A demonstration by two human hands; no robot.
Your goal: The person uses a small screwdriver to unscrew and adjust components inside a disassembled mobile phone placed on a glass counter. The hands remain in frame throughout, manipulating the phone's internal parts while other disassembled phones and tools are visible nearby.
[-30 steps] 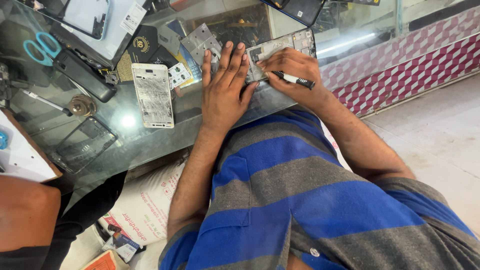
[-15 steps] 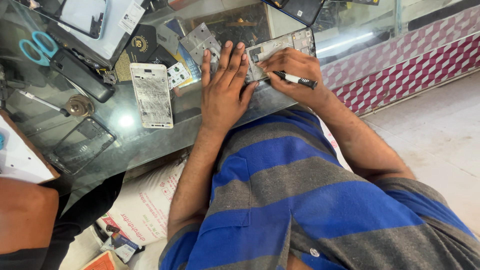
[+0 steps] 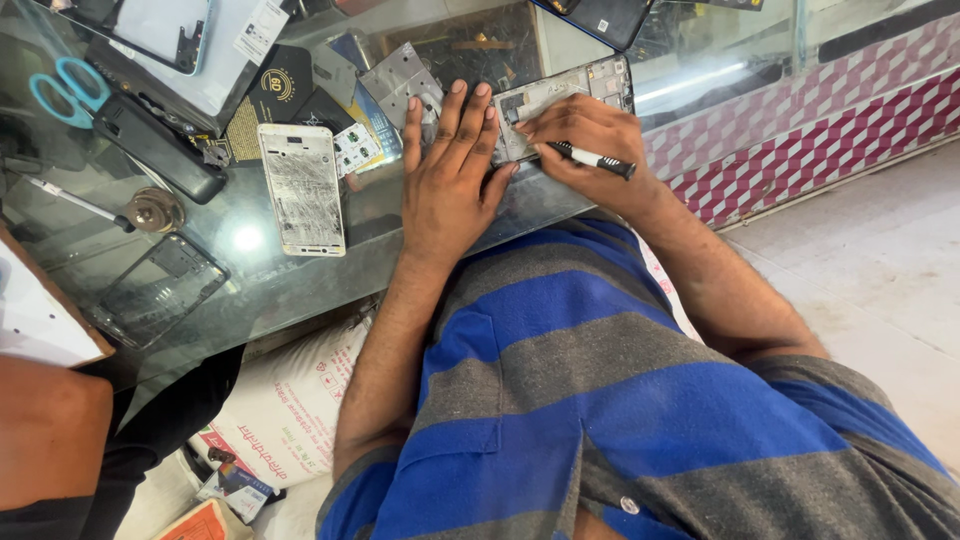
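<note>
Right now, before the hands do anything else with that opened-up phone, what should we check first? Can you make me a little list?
1. Left hand lying flat on the glass counter, steadying the opened phone frame: ok.
2. Right hand gripping the black and white screwdriver: ok.
3. Screwdriver tip seated in a screw: cannot tell, the fingers hide it.
4. Phone frame fully on the counter, not hanging over the edge: ok.
5. White cracked phone panel out of the hands' way, apart to the side: ok.
6. Blue-handled scissors away from both hands: ok, far at the counter's other end.
</note>
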